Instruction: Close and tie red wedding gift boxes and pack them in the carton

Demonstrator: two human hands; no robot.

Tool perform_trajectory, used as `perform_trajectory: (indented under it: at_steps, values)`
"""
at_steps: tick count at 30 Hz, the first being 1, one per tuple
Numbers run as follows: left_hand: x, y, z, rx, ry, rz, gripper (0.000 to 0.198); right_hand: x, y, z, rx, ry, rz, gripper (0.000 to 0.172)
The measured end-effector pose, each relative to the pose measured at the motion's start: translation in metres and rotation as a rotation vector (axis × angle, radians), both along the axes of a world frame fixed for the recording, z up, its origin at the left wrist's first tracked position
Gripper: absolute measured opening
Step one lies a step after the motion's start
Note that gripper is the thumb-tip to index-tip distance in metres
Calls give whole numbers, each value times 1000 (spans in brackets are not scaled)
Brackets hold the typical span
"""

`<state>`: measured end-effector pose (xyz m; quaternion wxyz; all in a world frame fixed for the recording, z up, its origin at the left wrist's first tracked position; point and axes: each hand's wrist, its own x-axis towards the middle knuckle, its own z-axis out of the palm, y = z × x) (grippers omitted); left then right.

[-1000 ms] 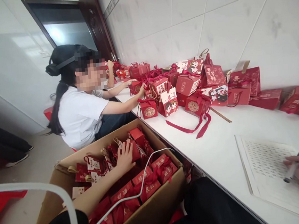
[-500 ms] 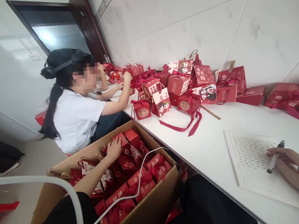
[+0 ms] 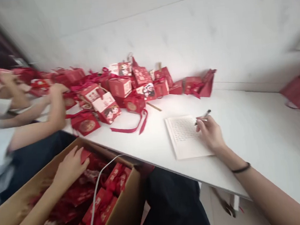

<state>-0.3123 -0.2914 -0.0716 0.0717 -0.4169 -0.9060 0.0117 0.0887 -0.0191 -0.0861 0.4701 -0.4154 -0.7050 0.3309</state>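
My left hand (image 3: 70, 166) reaches into a cardboard box (image 3: 122, 213) full of red gift boxes (image 3: 105, 197) and rests on one of them, fingers bent over it; the picture is smeared there. On the white counter, my right hand (image 3: 209, 133) lies on a lined paper sheet (image 3: 183, 137) with its fingers closed round a pen (image 3: 205, 115). A black band circles that wrist.
A pile of red gift boxes and bags (image 3: 126, 84) with ribbons lines the tiled wall. A loose red ribbon (image 3: 135, 126) lies near the paper. Another person's arms (image 3: 35, 126) work among boxes at the left. A white cable (image 3: 98, 187) crosses the carton.
The view has swung right, so the paper and my right hand now sit mid-frame. My left hand stays in the carton on the red boxes. The other person has slid to the left edge.
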Motion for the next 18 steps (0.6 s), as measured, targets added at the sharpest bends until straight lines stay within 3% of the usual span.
perform_trajectory:
  at_steps: [3,5,7,9,13,15,18]
  values:
    - [53,55,50,400,-76,-420,35,-6,-1,2,-144,221,-8,35]
    - [97,97,75,509,-151,-565,28,-8,-2,2,-220,251,4,37]
    - [138,145,85,488,-280,-679,25,-11,-4,0,-280,234,32,37]
    - [175,196,78,422,-404,-751,23,-12,-6,0,-334,211,83,36]
    - [227,282,33,329,-509,-721,21,-12,-8,0,-404,172,177,40]
    - [242,305,10,312,-543,-704,25,-11,-8,0,-409,140,185,42]
    - [248,318,-11,275,-590,-708,25,-10,-8,0,-379,61,156,35]
